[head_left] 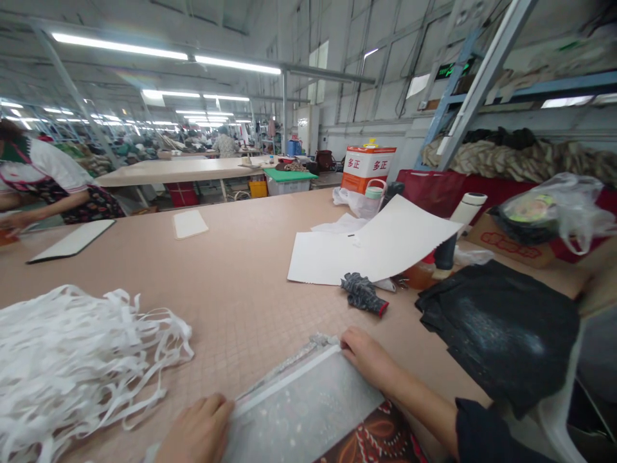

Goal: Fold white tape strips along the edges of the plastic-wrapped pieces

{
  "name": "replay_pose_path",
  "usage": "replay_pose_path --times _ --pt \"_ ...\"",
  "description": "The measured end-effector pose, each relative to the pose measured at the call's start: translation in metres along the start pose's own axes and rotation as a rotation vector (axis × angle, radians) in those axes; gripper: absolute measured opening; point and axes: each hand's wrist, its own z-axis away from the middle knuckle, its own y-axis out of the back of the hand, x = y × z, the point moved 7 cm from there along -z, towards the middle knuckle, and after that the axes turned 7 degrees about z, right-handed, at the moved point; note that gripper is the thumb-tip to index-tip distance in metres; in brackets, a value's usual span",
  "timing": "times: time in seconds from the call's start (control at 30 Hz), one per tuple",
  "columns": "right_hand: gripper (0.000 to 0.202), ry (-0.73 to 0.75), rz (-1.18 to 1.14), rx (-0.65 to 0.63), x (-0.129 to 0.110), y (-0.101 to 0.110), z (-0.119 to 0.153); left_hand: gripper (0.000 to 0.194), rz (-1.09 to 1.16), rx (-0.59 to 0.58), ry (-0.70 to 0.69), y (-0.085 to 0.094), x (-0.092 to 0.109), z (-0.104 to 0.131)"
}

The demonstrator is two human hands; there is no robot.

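Sheet (289, 411), lower centre, is reading pale grey; print (369, 440), bottom edge, is showing orange motifs on brown; lower-left strips (72, 354) are showing white.

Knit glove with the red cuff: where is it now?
In the head view, the knit glove lies right of centre on the table, by the white sheet and beyond the right hand.

Textile workshop: worktables (260, 247), tube lights (237, 65), piled cloth (520, 157)
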Motion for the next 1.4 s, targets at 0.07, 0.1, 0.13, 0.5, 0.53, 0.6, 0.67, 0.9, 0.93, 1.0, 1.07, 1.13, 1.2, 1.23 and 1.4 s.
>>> replay_pose_path --times 0.07,0.1,0.13,0.5,0.53,0.6,0.67,0.9,0.93,1.0,1.07,1.13,1.2,1.23,1.4 --pt "0.015 -0.019 0.064 -0.043 0.003 -0.003 -0.003 0.031 0.050 -0.026 -0.072 0.015 0.044 -0.022" --pt "0.015 -0.022 0.084 -0.065 0.004 -0.005 -0.004 0.028 0.077 -0.012 -0.120 0.020 0.065 -0.033" --pt "0.014 -0.023 0.095 -0.083 0.004 -0.007 -0.004 0.026 0.106 -0.006 -0.168 0.022 0.084 -0.044" --pt "0.010 0.040 -0.061 -0.023 0.001 0.018 0.006 0.019 0.377 0.206 -0.167 0.006 0.146 -0.117" --pt "0.009 0.043 -0.097 -0.010 0.004 0.018 0.005 0.017 0.395 0.211 -0.157 0.004 0.145 -0.118" --pt "0.012 0.051 -0.136 0.048 0.008 0.018 0.002 0.014 0.408 0.211 -0.146 0.003 0.144 -0.120" --pt "0.019 0.061 -0.124 0.112 0.012 0.015 0.000 0.013 0.384 0.204 -0.149 0.001 0.143 -0.120" --pt "0.011 0.050 0.034 0.015 0.014 -0.007 -0.003 0.018 0.254 0.224 -0.172 0.000 0.148 -0.118" --pt "0.011 0.044 0.038 0.003 0.014 -0.007 -0.004 0.018 0.253 0.232 -0.178 0.000 0.148 -0.117" --pt "0.011 0.034 0.055 -0.017 0.012 -0.006 -0.005 0.016 0.265 0.246 -0.186 -0.001 0.148 -0.117" --pt "0.012 0.023 0.099 -0.033 0.009 -0.004 -0.004 0.016 0.290 0.258 -0.192 -0.002 0.147 -0.118" --pt "0.015 0.008 0.153 -0.030 0.005 0.001 -0.001 0.016 0.325 0.265 -0.198 -0.004 0.145 -0.119" --pt "0.018 -0.009 0.173 -0.022 0.002 0.006 0.004 0.018 0.360 0.272 -0.210 -0.004 0.144 -0.119" --pt "0.018 -0.024 0.157 -0.022 0.002 0.009 0.005 0.019 0.375 0.278 -0.218 -0.004 0.143 -0.119" --pt "0.013 -0.046 -0.288 -0.062 0.009 0.009 -0.001 0.013 0.425 0.323 -0.230 -0.001 0.145 -0.118"
